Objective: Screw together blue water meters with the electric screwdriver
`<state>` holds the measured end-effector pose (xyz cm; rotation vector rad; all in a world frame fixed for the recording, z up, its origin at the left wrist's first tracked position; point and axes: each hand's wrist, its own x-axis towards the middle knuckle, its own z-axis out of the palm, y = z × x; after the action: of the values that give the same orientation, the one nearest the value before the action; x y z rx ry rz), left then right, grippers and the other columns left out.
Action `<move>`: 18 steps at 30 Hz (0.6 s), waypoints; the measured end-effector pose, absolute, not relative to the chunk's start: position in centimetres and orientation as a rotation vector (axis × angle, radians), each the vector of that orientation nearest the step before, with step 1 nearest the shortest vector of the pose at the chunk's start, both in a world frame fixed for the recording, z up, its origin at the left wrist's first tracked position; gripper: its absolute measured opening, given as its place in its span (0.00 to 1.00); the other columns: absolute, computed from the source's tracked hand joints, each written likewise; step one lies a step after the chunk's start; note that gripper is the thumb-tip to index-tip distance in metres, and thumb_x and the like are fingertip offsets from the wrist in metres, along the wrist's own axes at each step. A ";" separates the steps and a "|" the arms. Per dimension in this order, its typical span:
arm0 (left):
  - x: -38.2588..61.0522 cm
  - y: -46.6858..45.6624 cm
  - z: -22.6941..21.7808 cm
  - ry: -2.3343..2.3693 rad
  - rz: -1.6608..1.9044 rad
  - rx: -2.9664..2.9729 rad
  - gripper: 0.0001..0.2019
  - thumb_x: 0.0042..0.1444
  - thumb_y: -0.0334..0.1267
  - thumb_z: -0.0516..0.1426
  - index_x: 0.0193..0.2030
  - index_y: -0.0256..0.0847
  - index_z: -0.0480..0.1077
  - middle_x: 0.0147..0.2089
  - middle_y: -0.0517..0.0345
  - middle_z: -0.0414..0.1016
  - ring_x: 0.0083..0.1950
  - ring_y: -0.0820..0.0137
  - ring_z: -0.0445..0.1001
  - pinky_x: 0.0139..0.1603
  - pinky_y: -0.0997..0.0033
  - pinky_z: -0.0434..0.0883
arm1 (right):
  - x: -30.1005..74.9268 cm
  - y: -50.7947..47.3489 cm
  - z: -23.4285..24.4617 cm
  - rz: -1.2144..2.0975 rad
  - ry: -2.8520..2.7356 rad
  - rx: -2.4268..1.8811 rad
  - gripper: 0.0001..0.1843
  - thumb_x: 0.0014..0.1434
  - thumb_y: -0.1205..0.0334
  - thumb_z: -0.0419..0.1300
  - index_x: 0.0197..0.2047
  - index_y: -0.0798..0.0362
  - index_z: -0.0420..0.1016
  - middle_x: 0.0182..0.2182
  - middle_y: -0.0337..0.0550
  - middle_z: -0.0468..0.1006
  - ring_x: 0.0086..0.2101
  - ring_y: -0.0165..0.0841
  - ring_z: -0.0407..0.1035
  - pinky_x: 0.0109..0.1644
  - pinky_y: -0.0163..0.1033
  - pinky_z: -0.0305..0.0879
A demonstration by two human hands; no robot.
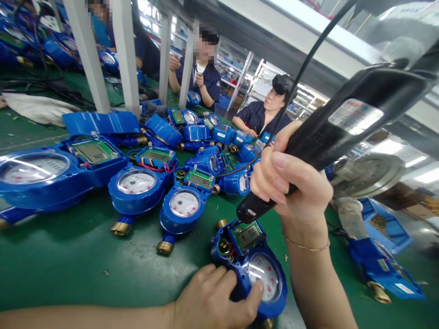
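My left hand grips a blue water meter lying on the green table, fingers curled over its near side and thumb on the round dial glass. The meter's top is uncovered, showing a small green circuit board with a display and coloured wires. My right hand is wrapped round a black electric screwdriver, whose tip hangs just above the meter's circuit board. A black cable runs up from the tool. A thin beaded bracelet circles my right wrist.
Several more blue water meters with brass fittings lie in a heap across the green table. Two people in dark blue shirts work at the far side, and another sits at the back left. White frame posts stand mid-table. A round metal part lies at right.
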<state>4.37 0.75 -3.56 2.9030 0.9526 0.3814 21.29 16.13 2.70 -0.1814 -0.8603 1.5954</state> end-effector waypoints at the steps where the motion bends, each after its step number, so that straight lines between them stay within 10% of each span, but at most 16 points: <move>1: 4.3 0.7 -3.5 0.950 0.365 2.893 0.28 0.49 0.41 0.63 0.57 0.45 0.62 0.27 0.61 0.64 0.22 0.67 0.64 0.18 0.67 0.63 | 21.2 16.2 2.6 1.595 -0.859 -0.188 0.09 0.58 0.72 0.55 0.35 0.55 0.55 0.16 0.29 0.55 0.13 0.21 0.48 0.18 0.28 0.50; 11: 4.2 0.8 -3.7 0.895 0.391 2.918 0.26 0.51 0.41 0.61 0.57 0.44 0.63 0.28 0.60 0.64 0.24 0.67 0.66 0.19 0.66 0.67 | 26.8 18.6 0.7 1.562 -0.572 -0.316 0.15 0.55 0.69 0.62 0.38 0.56 0.57 0.18 0.28 0.52 0.15 0.18 0.47 0.19 0.26 0.49; 18: 4.7 0.8 -3.8 0.895 0.447 2.927 0.17 0.61 0.36 0.49 0.56 0.40 0.62 0.27 0.59 0.64 0.22 0.68 0.67 0.20 0.69 0.68 | 32.2 17.6 -11.1 1.961 0.113 -0.561 0.10 0.57 0.73 0.61 0.39 0.60 0.62 0.21 0.30 0.53 0.16 0.17 0.51 0.19 0.24 0.51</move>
<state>4.71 0.81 -3.78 2.9270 0.8955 0.4469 32.23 17.61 -11.13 -0.5608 0.1130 1.9614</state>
